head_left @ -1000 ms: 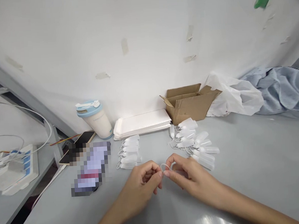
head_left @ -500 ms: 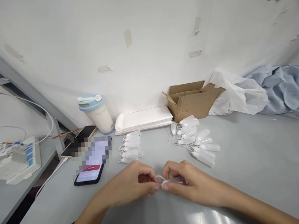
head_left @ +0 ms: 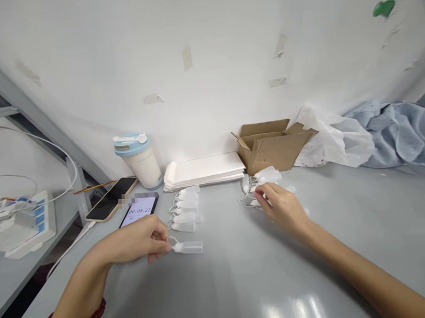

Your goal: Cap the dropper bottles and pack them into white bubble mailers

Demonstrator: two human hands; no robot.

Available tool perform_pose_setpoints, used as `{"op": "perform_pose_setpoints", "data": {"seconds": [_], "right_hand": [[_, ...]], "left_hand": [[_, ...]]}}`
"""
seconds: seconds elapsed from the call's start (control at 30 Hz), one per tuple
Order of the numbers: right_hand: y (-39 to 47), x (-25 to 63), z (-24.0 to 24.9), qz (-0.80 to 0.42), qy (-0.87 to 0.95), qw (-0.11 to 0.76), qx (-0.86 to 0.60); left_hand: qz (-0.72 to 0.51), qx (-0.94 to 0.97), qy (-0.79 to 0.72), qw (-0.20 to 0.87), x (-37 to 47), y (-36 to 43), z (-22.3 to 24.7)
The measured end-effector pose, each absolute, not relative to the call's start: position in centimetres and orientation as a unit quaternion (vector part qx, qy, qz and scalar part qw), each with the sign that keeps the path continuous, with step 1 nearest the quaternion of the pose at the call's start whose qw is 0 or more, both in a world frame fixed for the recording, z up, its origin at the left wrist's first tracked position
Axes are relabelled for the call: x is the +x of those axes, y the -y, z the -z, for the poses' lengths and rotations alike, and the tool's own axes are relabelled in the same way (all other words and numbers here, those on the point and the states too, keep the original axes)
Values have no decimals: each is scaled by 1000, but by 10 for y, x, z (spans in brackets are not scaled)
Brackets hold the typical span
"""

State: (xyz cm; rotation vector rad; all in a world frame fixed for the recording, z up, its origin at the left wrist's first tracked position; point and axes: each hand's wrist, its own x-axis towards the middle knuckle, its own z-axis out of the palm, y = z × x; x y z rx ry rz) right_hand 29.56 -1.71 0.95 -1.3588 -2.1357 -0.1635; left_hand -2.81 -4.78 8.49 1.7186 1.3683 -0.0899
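Pinched between the thumb and fingers of my left hand [head_left: 145, 241] is the cap end of a small translucent bottle [head_left: 189, 247], which lies nearly level just in front of a column of similar bottles [head_left: 186, 204]. My right hand [head_left: 282, 207] is over a loose pile of the same bottles [head_left: 267, 174] at centre right. Its thumb and fingertips are closed at a bottle's white tip, and the hand covers much of the pile. Thin white loops hang from the bottle necks.
Behind the bottles lie stacked white envelopes [head_left: 206, 170] and an open cardboard box [head_left: 273, 151]. At the left are a blue-lidded cup [head_left: 143, 165] and two phones, one dark [head_left: 112, 198], one lit [head_left: 141, 209]. A plastic bag [head_left: 337, 137] and blue cloth [head_left: 405, 133] lie right.
My hands have moved apart. The left one carried the bottle left, beside the column; the right one let go of it and reached up and right to the pile.
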Motion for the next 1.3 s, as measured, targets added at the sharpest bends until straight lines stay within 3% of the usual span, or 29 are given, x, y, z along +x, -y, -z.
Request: {"op": "perform_pose_setpoints", "data": {"seconds": [0.23, 0.47, 0.57, 0.77, 1.03, 1.3], "right_hand": [[6, 302, -9, 145, 819, 278, -481], [-8, 298, -15, 199, 850, 151, -464], [-18, 293, -22, 208, 862, 92, -453], [-36, 285, -31, 201, 869, 18, -453], [-41, 278, -30, 185, 870, -1, -456], [-44, 281, -30, 145, 878, 30, -456]], "left_hand": [[47, 692, -619, 368, -30, 48, -74], [-21, 715, -623, 317, -33, 49, -78], [-55, 723, -606, 327, -32, 51, -82], [-4, 698, -593, 403, -31, 58, -81], [73, 693, -589, 408, -12, 65, -80], [34, 724, -610, 320, 2, 67, -69]]}}
